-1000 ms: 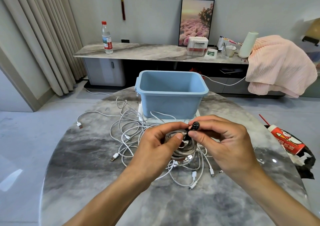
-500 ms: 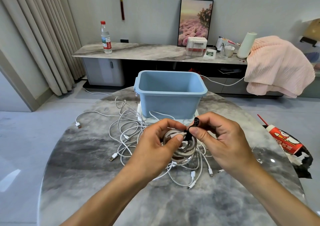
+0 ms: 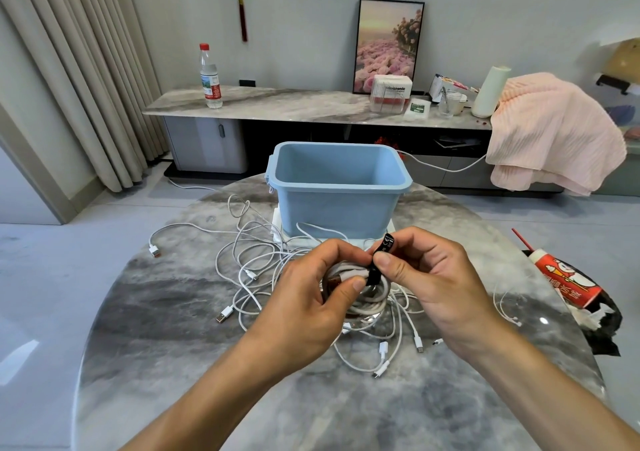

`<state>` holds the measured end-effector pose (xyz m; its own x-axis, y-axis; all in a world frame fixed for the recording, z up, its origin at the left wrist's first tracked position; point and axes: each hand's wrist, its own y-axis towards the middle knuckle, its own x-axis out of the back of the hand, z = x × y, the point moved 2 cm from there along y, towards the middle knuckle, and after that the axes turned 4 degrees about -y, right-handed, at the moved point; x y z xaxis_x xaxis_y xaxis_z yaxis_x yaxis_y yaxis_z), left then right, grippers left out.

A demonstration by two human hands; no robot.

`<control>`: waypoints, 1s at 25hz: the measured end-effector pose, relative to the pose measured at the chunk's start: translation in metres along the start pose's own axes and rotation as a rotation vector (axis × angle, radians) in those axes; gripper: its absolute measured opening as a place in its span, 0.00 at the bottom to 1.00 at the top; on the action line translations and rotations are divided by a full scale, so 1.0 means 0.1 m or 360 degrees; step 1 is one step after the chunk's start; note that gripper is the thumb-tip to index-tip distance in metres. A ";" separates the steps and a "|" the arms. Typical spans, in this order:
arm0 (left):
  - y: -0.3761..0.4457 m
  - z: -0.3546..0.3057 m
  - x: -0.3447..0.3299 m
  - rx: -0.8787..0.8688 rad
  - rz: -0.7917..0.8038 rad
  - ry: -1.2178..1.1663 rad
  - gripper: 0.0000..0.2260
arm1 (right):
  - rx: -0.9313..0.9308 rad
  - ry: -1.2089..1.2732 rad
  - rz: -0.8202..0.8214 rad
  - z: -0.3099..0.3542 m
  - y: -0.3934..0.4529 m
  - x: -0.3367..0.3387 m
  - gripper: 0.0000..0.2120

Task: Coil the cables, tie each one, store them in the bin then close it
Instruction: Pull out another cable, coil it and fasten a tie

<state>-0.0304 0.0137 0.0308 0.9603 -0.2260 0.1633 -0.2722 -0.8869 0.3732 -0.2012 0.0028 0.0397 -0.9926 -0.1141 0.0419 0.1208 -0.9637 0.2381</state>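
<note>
My left hand [image 3: 311,291] grips a coiled white cable [image 3: 369,298] above the marble table [image 3: 173,364], thumb pressed on the coil. My right hand [image 3: 429,277] pinches a black strap tie [image 3: 379,263] that wraps around the coil's top, its free end sticking up. Under and around my hands lies a tangle of loose white cables [image 3: 249,260] with several plug ends. The open light blue bin [image 3: 337,187] stands just beyond my hands on a white flat piece [image 3: 277,229], possibly its lid.
A red-and-white carton on a black bag [image 3: 568,281] lies at the table's right edge. Behind the table runs a low sideboard [image 3: 277,108] with a water bottle [image 3: 210,76], boxes and a pink cloth [image 3: 554,132].
My right hand has drawn the black strap's free end slightly up and right over the coil. The left hand keeps its hold on the coil.
</note>
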 end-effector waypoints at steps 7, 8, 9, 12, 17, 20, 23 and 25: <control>-0.01 -0.03 -0.02 -0.0042 0.0051 -0.0053 0.07 | -0.0177 0.0104 0.0067 0.02 0.02 0.04 0.11; -0.01 -0.03 -0.03 -0.0051 0.0056 -0.0057 0.06 | -0.0197 0.0106 0.0064 0.02 0.01 0.04 0.11; -0.01 -0.04 -0.02 -0.0068 0.0063 -0.0052 0.06 | -0.0213 0.0105 0.0063 0.03 0.01 0.04 0.11; 0.00 -0.06 0.01 -0.0135 0.0104 -0.0007 0.07 | -0.0247 0.0127 0.0073 0.09 0.01 0.03 0.10; -0.03 -0.10 -0.01 -0.0203 0.0194 0.0184 0.10 | -0.0341 0.0106 0.0072 0.10 0.02 0.05 0.12; -0.04 -0.13 -0.02 -0.0270 0.0220 0.0314 0.12 | -0.0261 -0.0002 0.0088 0.13 0.01 0.08 0.10; -0.03 -0.15 0.02 -0.0337 0.0205 0.0381 0.11 | -0.0167 -0.0245 0.0194 0.19 0.01 0.09 0.08; -0.02 -0.15 0.04 -0.0339 0.0170 0.0394 0.11 | -0.0132 -0.0363 0.0251 0.20 0.01 0.08 0.09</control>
<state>-0.0270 0.0211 0.0444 0.8891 -0.1852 0.4186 -0.4019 -0.7536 0.5202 -0.2085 0.0061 0.0594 -0.9318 -0.2158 0.2917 0.2625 -0.9560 0.1314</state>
